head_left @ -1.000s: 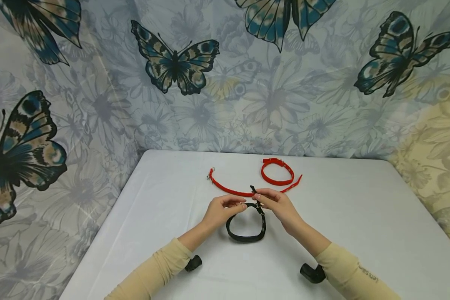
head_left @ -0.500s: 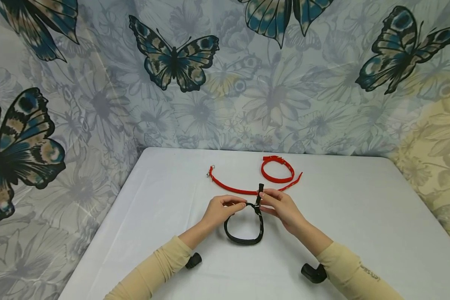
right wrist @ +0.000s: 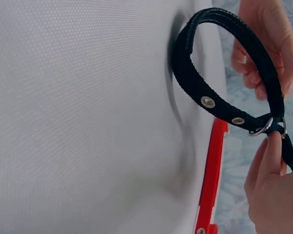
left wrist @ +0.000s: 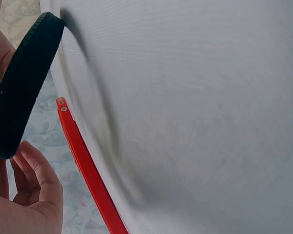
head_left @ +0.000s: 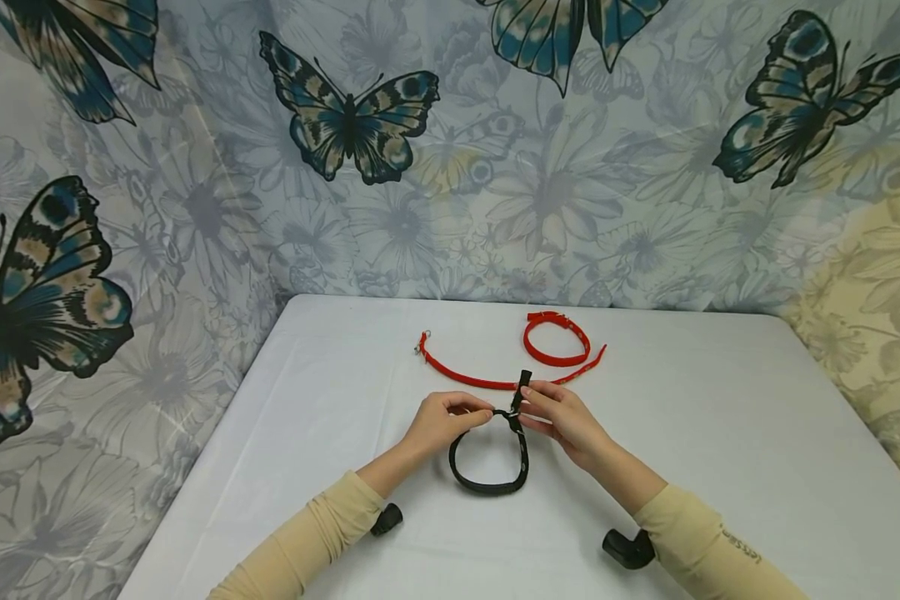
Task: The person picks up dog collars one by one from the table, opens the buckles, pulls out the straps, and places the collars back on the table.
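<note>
A black collar point(head_left: 487, 488), fastened into a loop, is held upright over the table between both hands. My left hand point(head_left: 441, 425) pinches the band at the top left of the loop. Beside the buckle, my right hand point(head_left: 567, 418) pinches the strap's free end point(head_left: 523, 385), which sticks up past the fingertips. The right wrist view shows metal eyelets point(right wrist: 238, 121) along the band and a metal ring point(right wrist: 262, 129) near the right fingertips. In the left wrist view the broad black band point(left wrist: 24, 87) covers part of the far hand.
Behind the hands, a red collar point(head_left: 465, 382) lies stretched in a curve on the white table point(head_left: 720, 417), partly hidden by the right hand. A second red collar point(head_left: 557, 362) lies looped farther back. Butterfly-patterned cloth point(head_left: 405, 242) hangs behind the table.
The strap's free end has swung from tilting left to standing up, leaning slightly right. My right fingers have shifted along it, and the loop has moved slightly left. The left hand stays nearly still.
</note>
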`<state>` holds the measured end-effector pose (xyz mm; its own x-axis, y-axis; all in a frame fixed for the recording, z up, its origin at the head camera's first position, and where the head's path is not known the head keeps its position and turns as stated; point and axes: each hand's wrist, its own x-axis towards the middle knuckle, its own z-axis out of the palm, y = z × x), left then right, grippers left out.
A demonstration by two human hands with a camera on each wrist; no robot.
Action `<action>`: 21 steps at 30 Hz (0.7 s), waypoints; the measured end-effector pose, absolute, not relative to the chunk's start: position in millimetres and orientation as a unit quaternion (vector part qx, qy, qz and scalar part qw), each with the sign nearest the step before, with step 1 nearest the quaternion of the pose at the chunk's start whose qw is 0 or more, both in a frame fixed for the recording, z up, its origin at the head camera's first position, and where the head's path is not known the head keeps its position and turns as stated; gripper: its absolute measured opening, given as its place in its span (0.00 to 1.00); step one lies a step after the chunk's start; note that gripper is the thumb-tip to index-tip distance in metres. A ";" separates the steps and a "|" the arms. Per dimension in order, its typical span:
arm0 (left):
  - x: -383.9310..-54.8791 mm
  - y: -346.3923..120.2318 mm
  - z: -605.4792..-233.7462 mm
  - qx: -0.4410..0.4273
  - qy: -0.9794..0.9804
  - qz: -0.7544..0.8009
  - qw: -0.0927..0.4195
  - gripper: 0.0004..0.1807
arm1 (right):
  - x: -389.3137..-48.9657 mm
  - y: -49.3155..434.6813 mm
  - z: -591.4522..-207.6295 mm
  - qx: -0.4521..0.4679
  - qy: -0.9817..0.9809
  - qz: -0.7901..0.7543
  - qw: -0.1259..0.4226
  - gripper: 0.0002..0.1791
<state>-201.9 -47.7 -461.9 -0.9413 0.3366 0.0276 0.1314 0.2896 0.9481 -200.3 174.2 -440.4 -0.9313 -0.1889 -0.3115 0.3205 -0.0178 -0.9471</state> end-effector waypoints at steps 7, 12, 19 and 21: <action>-202.4 -46.0 -461.1 0.140 0.808 0.563 0.104 0.10 | -201.2 173.5 -442.9 0.038 0.688 -0.698 0.193 0.28; -205.7 -42.6 -460.1 0.130 0.820 0.546 0.112 0.11 | -201.4 174.0 -444.4 0.023 0.692 -0.694 0.198 0.28; -207.0 -37.8 -462.6 0.128 0.808 0.553 0.160 0.10 | -202.2 172.8 -445.6 0.005 0.699 -0.687 0.198 0.28; -207.1 -36.6 -464.0 0.123 0.807 0.554 0.165 0.10 | -202.2 172.5 -445.5 0.004 0.702 -0.684 0.199 0.28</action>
<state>-207.1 -36.6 -464.0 -0.9151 0.3814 -0.1310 0.0148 0.3565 0.9342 -202.2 172.5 -445.5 -0.9207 -0.2664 -0.2851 0.2782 0.0643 -0.9584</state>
